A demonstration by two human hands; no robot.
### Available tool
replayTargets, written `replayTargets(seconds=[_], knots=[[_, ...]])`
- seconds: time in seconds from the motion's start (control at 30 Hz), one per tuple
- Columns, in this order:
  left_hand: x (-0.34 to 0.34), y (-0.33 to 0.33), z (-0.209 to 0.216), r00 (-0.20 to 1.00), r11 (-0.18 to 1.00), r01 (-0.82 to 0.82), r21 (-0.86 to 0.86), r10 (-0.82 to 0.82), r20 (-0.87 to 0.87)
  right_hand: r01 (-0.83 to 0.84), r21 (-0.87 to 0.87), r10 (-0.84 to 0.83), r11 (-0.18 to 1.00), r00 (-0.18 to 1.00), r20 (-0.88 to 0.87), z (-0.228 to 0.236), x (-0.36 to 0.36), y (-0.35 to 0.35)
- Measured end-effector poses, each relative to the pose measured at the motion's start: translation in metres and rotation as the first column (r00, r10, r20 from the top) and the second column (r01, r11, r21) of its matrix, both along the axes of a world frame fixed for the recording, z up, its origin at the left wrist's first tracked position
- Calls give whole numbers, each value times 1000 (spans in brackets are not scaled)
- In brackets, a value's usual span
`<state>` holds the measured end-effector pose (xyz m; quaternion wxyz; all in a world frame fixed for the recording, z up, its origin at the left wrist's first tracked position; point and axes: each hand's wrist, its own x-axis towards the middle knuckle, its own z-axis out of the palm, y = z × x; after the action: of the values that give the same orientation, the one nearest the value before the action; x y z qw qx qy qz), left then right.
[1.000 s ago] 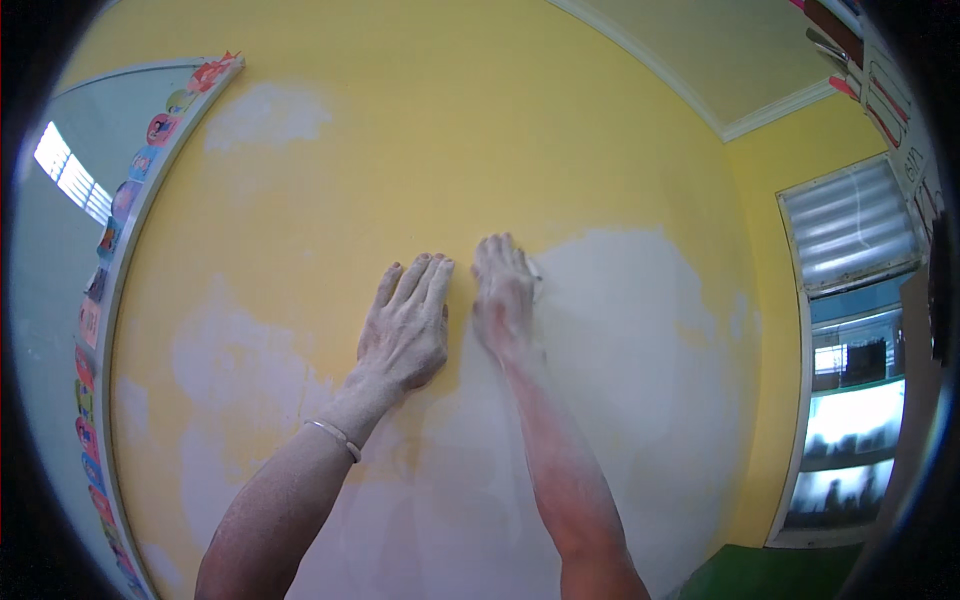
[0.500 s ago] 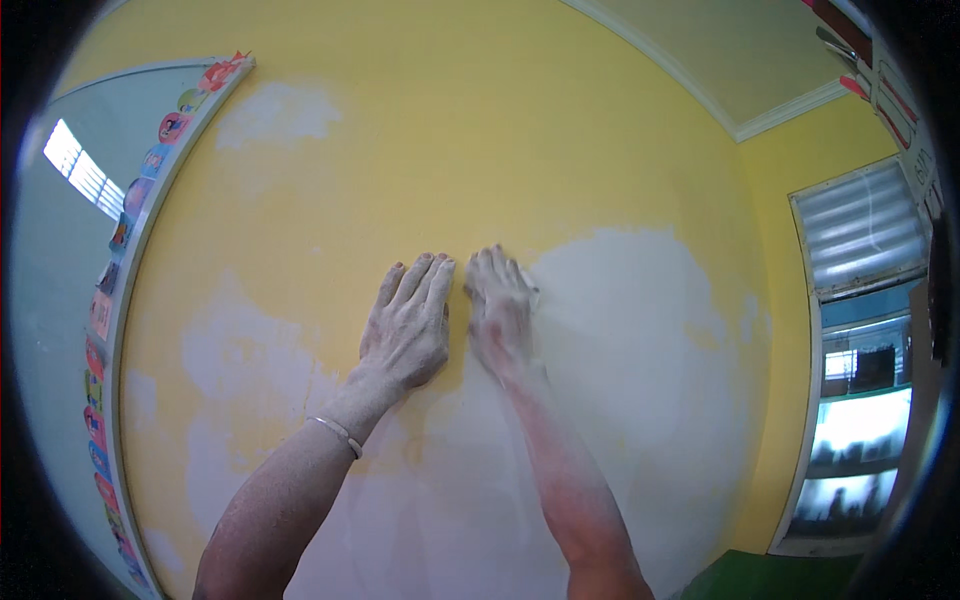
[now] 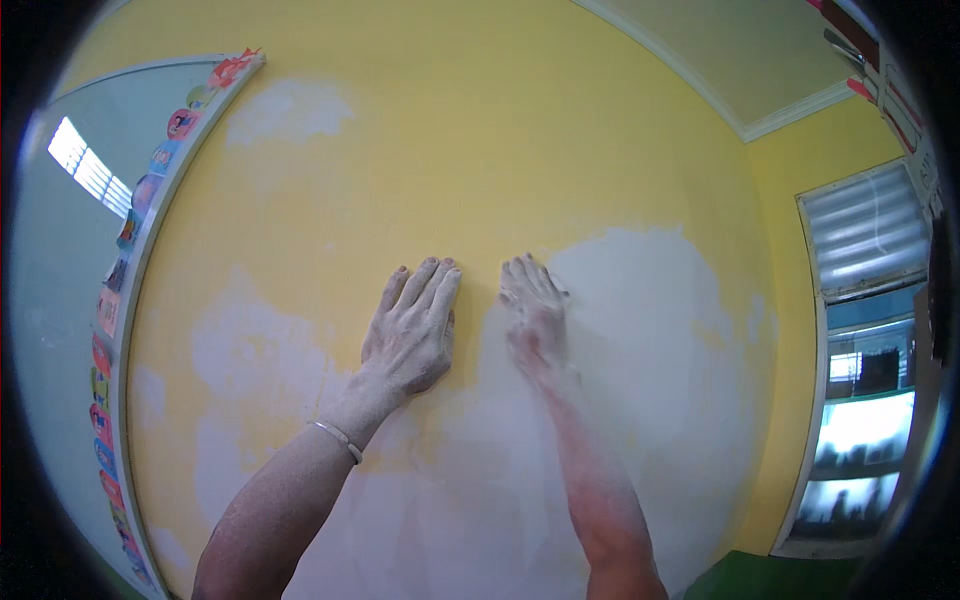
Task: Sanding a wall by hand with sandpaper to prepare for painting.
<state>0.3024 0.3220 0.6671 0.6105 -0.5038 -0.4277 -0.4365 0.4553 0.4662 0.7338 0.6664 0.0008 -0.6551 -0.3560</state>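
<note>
My left hand (image 3: 410,330), coated in pale dust and with a bracelet (image 3: 338,438) at its wrist, lies flat on the yellow wall (image 3: 430,150) with its fingers stretched out. A short gap to its right, my right hand (image 3: 537,310) presses against the wall at the edge of a large white patch (image 3: 640,340). Its fingers are extended, and the hand is slightly blurred. Whatever may lie under the right palm is hidden. White dust covers both hands and reaches up the forearms.
A pale glass-like board (image 3: 70,330) with a white frame and colourful paper cutouts stands at the left. Smaller white patches (image 3: 290,110) mark the wall. At the right are a louvred window (image 3: 865,230) and a shelf-like opening with bright panes. Something green (image 3: 770,578) sits at lower right.
My right hand has slid to the right along the wall, widening the gap between the hands. My left hand stays in nearly the same place.
</note>
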Motion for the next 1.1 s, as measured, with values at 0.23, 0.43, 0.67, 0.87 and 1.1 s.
replayTargets(seconds=[0.23, 0.43, 0.67, 0.87, 1.1], knots=[[3, 8, 1, 1000, 999, 5, 33, -4, -18, 73, -296, -108, 952, 989, -103, 56, 15, -9], [-1, -2, -3, 1000, 1000, -12, 19, 12, -2, 5, 92, -9, 996, 999, 37, 20, 4, 6], [10, 6, 1, 1000, 999, 13, 30, -12, -21, 46, -231, -101, 972, 967, -236, 64, 19, 15], [0, 1, -1, 1000, 1000, -1, 18, 2, -9, 43, 97, -38, 994, 998, -53, 24, 18, 14], [6, 6, -1, 1000, 999, -2, 33, 2, -16, 144, -241, -188, 960, 968, -168, 55, 6, 9]])
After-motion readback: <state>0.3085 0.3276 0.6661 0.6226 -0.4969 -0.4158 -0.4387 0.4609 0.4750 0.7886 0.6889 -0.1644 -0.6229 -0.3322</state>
